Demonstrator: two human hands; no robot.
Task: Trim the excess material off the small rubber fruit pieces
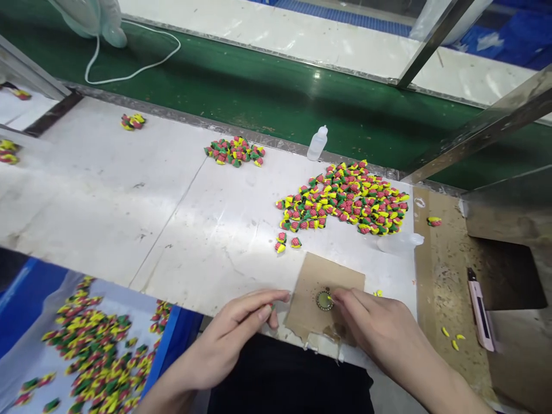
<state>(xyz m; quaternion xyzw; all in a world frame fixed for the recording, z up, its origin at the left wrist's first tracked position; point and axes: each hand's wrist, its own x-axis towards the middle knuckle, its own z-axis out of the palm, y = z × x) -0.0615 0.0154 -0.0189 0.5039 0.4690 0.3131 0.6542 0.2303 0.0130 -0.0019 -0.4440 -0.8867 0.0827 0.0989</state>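
My right hand is closed in a pinch over a small round dish with a beaded dark rim. A tiny yellow banana-shaped piece shows at its fingertips. The dish rests on a brown cardboard square at the table's front edge. Left of the cardboard, my left hand has its thumb and fingers closed around a small fruit ornament, mostly hidden, with a bit of red and green showing. Beyond the cardboard lie a few loose red, green and yellow fruit ornaments.
A large pile of fruit ornaments spreads behind the cardboard, with a smaller pile farther left. Two squeeze bottles flank the large pile. A blue bin holds many ornaments. Rightward lie a pink cutter and loose yellow pieces.
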